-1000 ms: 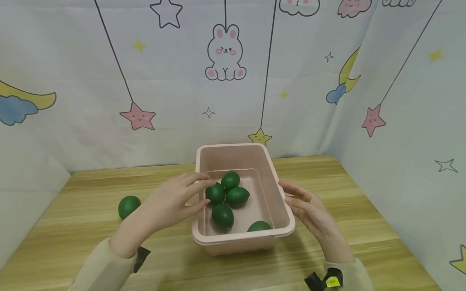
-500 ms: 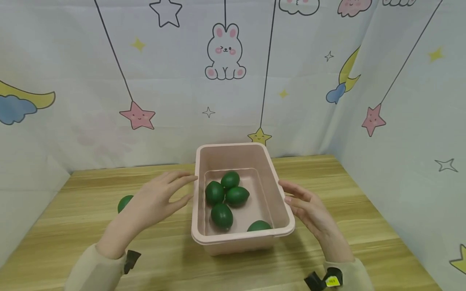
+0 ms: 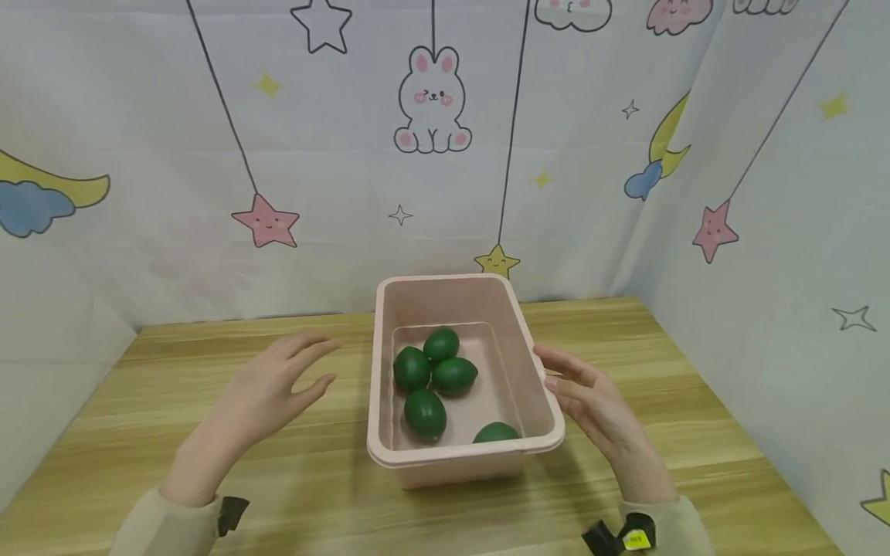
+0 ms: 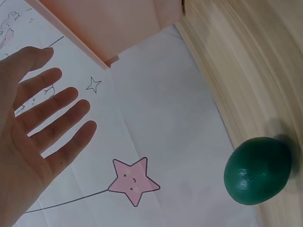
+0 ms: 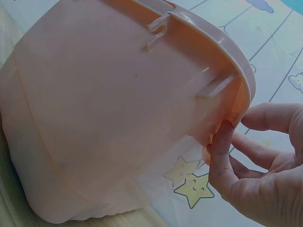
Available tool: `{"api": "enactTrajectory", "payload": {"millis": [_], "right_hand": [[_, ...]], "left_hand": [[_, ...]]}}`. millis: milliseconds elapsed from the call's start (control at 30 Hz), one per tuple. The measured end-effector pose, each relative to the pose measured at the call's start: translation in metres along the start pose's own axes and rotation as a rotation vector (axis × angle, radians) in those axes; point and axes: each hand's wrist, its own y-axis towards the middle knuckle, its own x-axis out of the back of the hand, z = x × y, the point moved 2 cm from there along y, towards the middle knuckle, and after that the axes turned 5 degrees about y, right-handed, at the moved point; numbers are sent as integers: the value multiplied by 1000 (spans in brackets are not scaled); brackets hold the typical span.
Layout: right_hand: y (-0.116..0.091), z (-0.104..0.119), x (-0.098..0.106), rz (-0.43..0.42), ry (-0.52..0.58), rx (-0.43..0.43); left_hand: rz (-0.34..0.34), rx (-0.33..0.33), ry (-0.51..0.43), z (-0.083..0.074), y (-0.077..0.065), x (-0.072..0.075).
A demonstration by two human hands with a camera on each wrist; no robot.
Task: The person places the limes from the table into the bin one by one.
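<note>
A pale pink plastic bin point(image 3: 459, 457) stands on the table with several green limes point(image 3: 453, 376) on its floor; one lime point(image 3: 496, 432) by the front wall is partly hidden by the rim. My right hand point(image 3: 594, 401) holds the bin's right rim; in the right wrist view, the thumb and fingers pinch its edge. To the left of the bin, my left hand point(image 3: 267, 386) hangs over the table, fingers spread, holding nothing. Another lime point(image 4: 258, 170) rests on the table in the left wrist view; the left hand hides it in the head view.
The wood-grain table point(image 3: 334, 494) meets a white cloth backdrop point(image 3: 334, 154) printed with stars, clouds and a rabbit. More of that cloth hangs along the left and right sides.
My left hand has drawn back leftward from over the bin, past its left rim, and now covers the loose lime in the head view. The right hand stays at the rim.
</note>
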Motion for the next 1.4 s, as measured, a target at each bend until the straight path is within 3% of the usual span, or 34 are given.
{"api": "enactTrajectory", "payload": {"millis": [167, 367, 633, 800, 1067, 1400], "right_hand": [[0, -1, 1, -2, -1, 0], [-1, -1, 1, -8, -2, -9], [-1, 0, 1, -4, 0, -5], [0, -1, 1, -3, -1, 3], [0, -1, 2, -8, 0, -3], [-1, 1, 0, 2, 14, 8]], "left_hand": [[1, 24, 1, 8, -8, -5], [53, 101, 13, 21, -19, -12], [101, 140, 43, 36, -32, -19], [151, 180, 39, 47, -39, -24], [284, 265, 63, 64, -50, -31], [354, 333, 93, 80, -60, -39]]}}
